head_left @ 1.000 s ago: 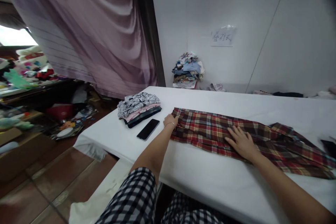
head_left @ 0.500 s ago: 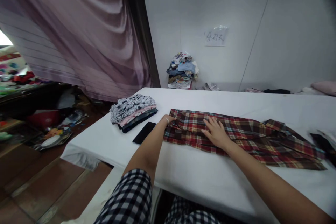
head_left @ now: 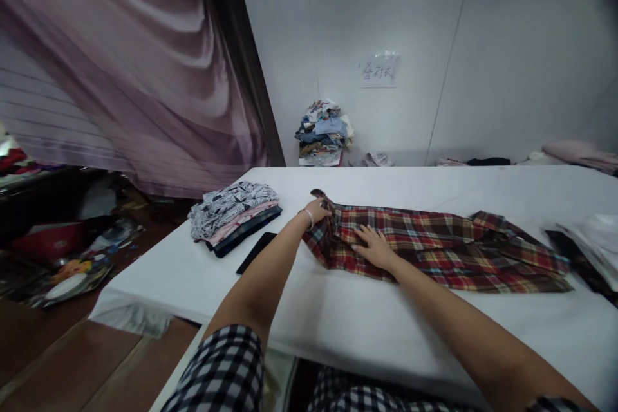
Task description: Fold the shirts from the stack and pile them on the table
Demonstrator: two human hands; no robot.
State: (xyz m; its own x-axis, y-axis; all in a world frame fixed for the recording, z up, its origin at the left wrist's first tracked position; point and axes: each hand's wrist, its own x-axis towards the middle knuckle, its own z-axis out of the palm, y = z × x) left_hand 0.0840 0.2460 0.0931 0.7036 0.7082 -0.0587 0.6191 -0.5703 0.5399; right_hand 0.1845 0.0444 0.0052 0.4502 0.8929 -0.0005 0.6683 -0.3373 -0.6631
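A plaid shirt [head_left: 434, 238] in red, brown and cream lies in a long folded strip across the white table. At its left end my left hand [head_left: 318, 211] has its fingers closed on the cloth, and that end is lifted and bunched. My right hand [head_left: 375, 248] rests flat on the shirt a little further right, fingers spread. A dark phone-like slab [head_left: 255, 253] lies left of the shirt, partly covered by my left forearm.
A stack of folded clothes [head_left: 234, 215] sits at the table's left. Behind the far edge is a tall clothes pile [head_left: 324, 132]. Black and white fabric [head_left: 584, 257] lies at the right. A pink curtain [head_left: 193, 77] hangs at left; a paper sign [head_left: 380, 71] is on the wall.
My left hand has taken hold of the shirt's left end and raised it, bunching the cloth. My right hand stays flat on the shirt. The view has shifted slightly right.
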